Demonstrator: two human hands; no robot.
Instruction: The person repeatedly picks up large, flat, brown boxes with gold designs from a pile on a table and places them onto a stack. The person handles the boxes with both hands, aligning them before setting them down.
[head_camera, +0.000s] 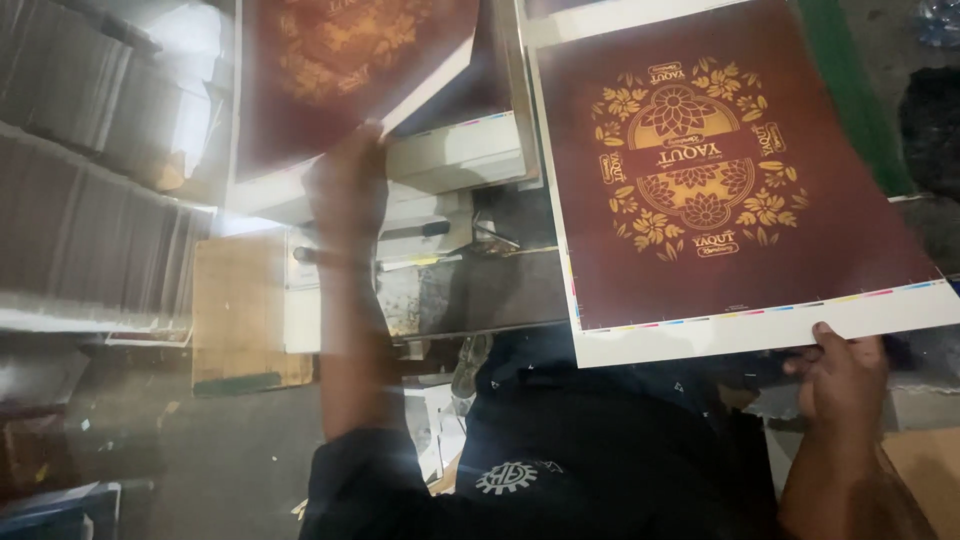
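Observation:
My right hand (838, 375) grips the near white margin of a large dark red printed sheet (720, 170) with gold floral ornament and a thin colour strip along its edge. The sheet is lifted and tilted toward the right. My left hand (348, 185) is raised at the upper left, its fingers on the near edge of another dark red sheet (340, 70) with the same gold print, lifted off a stack. My dark sleeve and shirt (560, 450) fill the lower middle.
Thick stacks of pale paper (90, 210) stand at the left. White paper piles (460, 150) lie under the left sheet. A brown board (240, 310) leans below them. A green edge (850, 90) runs along the upper right. The floor is dusty.

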